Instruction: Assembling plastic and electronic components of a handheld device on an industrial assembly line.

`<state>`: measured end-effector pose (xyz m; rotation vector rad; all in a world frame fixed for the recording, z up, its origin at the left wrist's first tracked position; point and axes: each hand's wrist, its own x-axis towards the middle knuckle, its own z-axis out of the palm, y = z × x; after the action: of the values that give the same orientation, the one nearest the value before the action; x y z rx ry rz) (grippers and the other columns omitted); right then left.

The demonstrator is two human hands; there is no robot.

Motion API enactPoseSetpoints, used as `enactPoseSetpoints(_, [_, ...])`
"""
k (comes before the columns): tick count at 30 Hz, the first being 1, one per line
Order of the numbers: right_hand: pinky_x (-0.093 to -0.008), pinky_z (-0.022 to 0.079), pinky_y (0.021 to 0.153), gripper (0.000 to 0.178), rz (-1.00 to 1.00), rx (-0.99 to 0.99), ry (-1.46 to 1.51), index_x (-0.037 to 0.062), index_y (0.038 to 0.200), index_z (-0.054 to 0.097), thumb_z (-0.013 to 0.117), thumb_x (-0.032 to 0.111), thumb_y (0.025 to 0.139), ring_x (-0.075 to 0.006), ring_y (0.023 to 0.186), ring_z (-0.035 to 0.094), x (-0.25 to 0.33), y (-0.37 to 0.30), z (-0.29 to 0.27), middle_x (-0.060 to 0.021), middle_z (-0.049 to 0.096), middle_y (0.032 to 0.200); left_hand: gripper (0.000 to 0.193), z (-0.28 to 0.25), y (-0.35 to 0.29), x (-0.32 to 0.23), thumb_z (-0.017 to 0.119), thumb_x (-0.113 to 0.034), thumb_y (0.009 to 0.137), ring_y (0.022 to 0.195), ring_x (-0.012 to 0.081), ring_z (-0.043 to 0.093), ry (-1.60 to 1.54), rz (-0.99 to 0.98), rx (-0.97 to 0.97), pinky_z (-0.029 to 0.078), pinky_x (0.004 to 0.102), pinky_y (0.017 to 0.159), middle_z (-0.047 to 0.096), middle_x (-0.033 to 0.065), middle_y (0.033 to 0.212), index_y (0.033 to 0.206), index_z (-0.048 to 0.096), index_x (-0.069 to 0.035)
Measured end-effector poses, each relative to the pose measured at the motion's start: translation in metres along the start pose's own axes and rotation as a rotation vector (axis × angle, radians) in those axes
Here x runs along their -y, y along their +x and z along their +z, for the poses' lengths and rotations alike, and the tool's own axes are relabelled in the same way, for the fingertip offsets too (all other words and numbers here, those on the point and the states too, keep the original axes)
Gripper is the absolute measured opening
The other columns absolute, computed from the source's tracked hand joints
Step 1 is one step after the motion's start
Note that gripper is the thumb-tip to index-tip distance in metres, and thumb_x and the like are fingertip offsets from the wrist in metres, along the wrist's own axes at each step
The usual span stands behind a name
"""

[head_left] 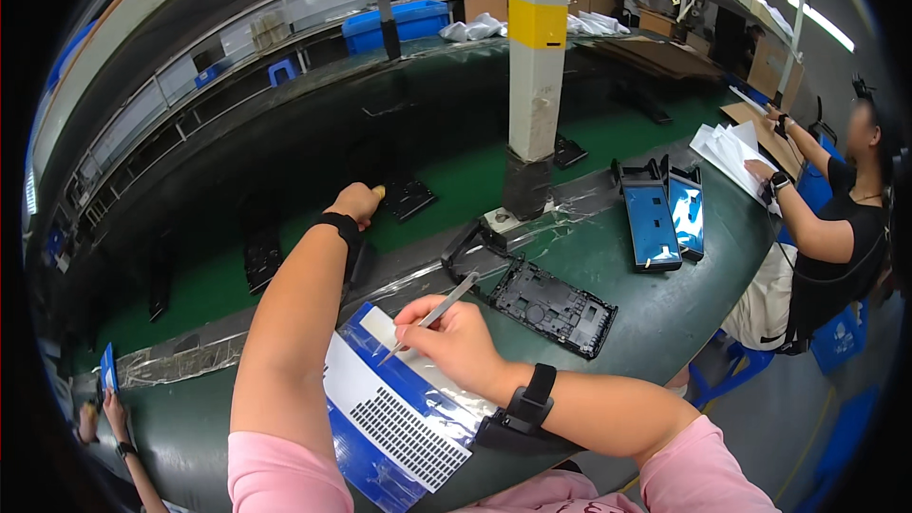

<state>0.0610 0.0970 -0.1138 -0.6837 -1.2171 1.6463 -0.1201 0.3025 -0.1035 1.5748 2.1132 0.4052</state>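
Observation:
My left hand reaches far over the green belt, a yellowish cover on one fingertip. Its fingers are closed at the near edge of a black plastic housing; the exact grip is partly hidden. Metal tweezers are pinched in my right hand, their tips pointing down over a white sheet with rows of small black stickers. Under that sheet lies a blue backing sheet. Right of my hand, another black housing rests open side up on the table, with a black loop-shaped frame at its end.
Two black units with shiny blue film stand further right. A white and yellow pillar rises beside the belt. More dark parts lie on the belt. A co-worker handles white sheets at right; another person's hand shows at lower left.

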Motion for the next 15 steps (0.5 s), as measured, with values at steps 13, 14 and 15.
enactPoseSetpoints(13, [-0.0184, 0.039, 0.045, 0.014, 0.18, 0.343, -0.026, -0.0011, 0.085, 0.056, 0.06, 0.008, 0.075, -0.0062, 0.051, 0.048, -0.014, 0.013, -0.009, -0.0056, 0.058, 0.066, 0.019, -0.074, -0.12, 0.086, 0.051, -0.001, 0.074, 0.069, 0.013, 0.051, -1.158, 0.316, -0.282, 0.042, 0.0248, 0.061, 0.054, 0.0064, 0.082, 0.092, 0.05, 0.003])
enactPoseSetpoints(14, [-0.0183, 0.039, 0.045, 0.014, 0.203, 0.396, -0.007, -0.0017, 0.085, 0.056, 0.06, 0.008, 0.075, -0.0065, 0.051, 0.048, -0.007, 0.009, -0.006, -0.0061, 0.058, 0.066, 0.012, -0.079, -0.146, 0.094, 0.047, -0.001, 0.075, 0.07, 0.0129, 0.051, -1.279, 0.401, -0.221, 0.042, 0.0263, 0.062, 0.054, 0.0051, 0.079, 0.086, 0.051, 0.001])
enactPoseSetpoints(15, [-0.0182, 0.039, 0.045, 0.014, 0.224, 0.447, 0.01, -0.0022, 0.085, 0.056, 0.06, 0.008, 0.075, -0.0068, 0.051, 0.048, -0.002, 0.005, -0.002, -0.0066, 0.058, 0.066, 0.01, -0.084, -0.171, 0.11, 0.046, -0.001, 0.075, 0.071, 0.0132, 0.052, -1.313, 0.402, -0.242, 0.042, 0.0264, 0.067, 0.054, 0.0044, 0.079, 0.083, 0.052, 0.0])
